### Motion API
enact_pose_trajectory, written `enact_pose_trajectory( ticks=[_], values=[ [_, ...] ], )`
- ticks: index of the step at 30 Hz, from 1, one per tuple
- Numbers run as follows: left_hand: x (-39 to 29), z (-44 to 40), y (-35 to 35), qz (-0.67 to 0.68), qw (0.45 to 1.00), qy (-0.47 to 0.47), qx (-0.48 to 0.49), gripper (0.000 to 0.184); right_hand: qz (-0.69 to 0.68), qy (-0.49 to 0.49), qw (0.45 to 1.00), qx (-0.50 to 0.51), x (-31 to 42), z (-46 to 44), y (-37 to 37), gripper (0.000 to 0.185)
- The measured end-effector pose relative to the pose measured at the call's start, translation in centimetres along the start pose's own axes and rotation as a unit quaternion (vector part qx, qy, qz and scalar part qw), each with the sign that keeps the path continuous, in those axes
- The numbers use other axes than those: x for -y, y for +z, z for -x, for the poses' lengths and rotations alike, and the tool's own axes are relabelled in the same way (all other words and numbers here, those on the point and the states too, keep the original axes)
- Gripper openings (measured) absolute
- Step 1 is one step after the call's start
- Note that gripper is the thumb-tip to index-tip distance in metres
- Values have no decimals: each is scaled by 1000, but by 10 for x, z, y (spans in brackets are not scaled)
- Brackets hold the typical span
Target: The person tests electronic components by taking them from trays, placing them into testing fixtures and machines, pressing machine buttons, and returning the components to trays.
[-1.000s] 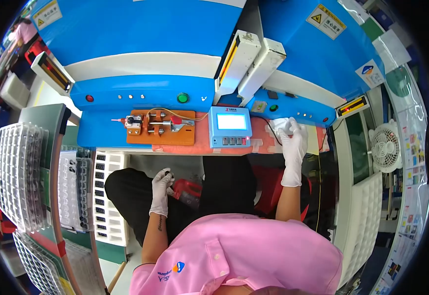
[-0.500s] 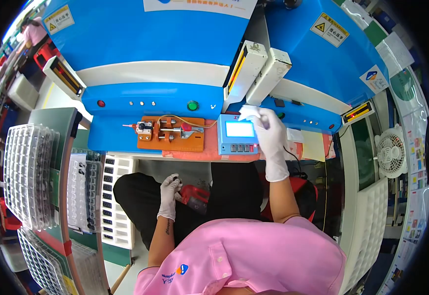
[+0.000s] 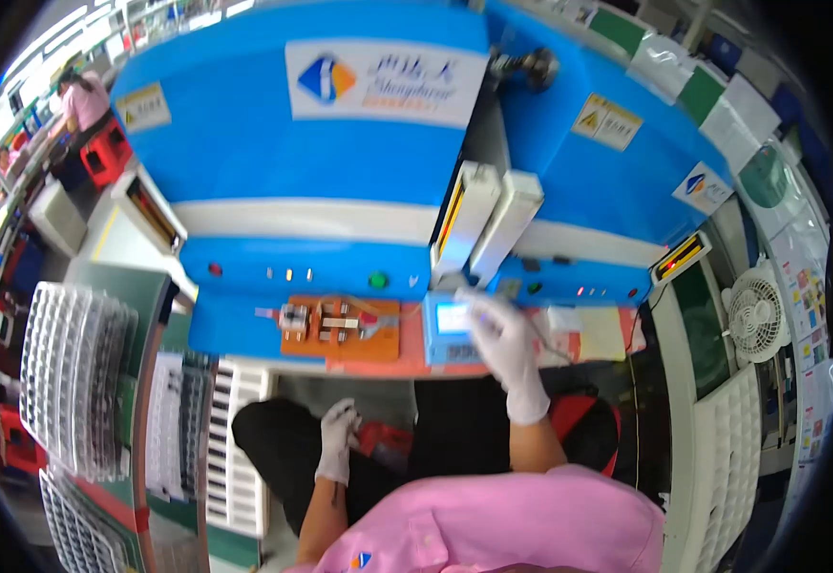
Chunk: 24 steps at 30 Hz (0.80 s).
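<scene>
"While the right hand (image 3: pixel 504 351) in its white fabric glove blurs over the boxy blue controller (image 3: pixel 443 334), is it pinching anything?"

"Can't tell; its fingers look bent. The left hand (image 3: pixel 338 441) is curled, contents hidden, nearer the body than the flat orange fixture (image 3: pixel 340 329)."

"What's changed?"

"The right hand has come leftward to the controller from the red mat's (image 3: pixel 411 336) right side, where it was a second ago"

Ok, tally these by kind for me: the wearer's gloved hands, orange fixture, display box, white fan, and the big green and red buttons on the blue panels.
Gloved hands (left hand, right hand): 2
Orange fixture: 1
Display box: 1
White fan: 1
Green buttons: 2
Red buttons: 2
Total: 9
</scene>
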<state>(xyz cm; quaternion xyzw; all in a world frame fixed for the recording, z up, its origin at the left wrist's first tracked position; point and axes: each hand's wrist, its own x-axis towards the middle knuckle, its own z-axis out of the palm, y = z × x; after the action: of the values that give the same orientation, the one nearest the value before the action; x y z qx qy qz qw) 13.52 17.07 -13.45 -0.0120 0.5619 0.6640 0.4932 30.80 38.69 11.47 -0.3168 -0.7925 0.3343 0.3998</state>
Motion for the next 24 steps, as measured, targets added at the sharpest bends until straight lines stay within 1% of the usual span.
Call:
enact_pose_trajectory(
  ticks=[2,3,5,6,8,9,10,12,13,16,17,20,24],
  values=[
    [15,-14,-9,-4,1000,2,5,32,-112,9,990,80,22,12,5,19],
    [12,-13,-7,-9,1000,-1,9,30,-173,16,978,118,36,15,11,18],
    [12,-13,-9,-14,1000,3,18,29,-124,-50,965,226,37,17,22,20],
    [14,-12,-11,-12,1000,4,23,27,-121,-57,966,221,40,20,30,20],
    [10,-16,-9,-10,999,11,29,25,-100,-67,956,266,49,21,49,22],
    [7,-16,-7,-15,1000,11,21,24,-101,-72,956,266,52,18,57,22],
    [7,-13,-6,-20,1000,9,11,24,-46,-123,959,252,52,15,65,25],
    [10,-7,-10,-20,1000,5,-8,23,61,-222,947,222,52,13,82,31],
    [11,-7,-11,-17,1000,11,-4,23,57,-225,946,228,53,11,90,31],
    [10,-9,-9,-7,1000,30,7,22,191,-296,917,186,56,-2,107,39],
    [9,-8,-7,-13,999,30,5,22,190,-300,916,186,55,-3,109,39],
    [4,-3,-6,-22,999,31,-3,20,213,-252,914,235,49,-1,115,41],
    [1,2,-4,-25,1000,8,6,19,220,-242,914,240,48,-3,112,41]
  ],
)
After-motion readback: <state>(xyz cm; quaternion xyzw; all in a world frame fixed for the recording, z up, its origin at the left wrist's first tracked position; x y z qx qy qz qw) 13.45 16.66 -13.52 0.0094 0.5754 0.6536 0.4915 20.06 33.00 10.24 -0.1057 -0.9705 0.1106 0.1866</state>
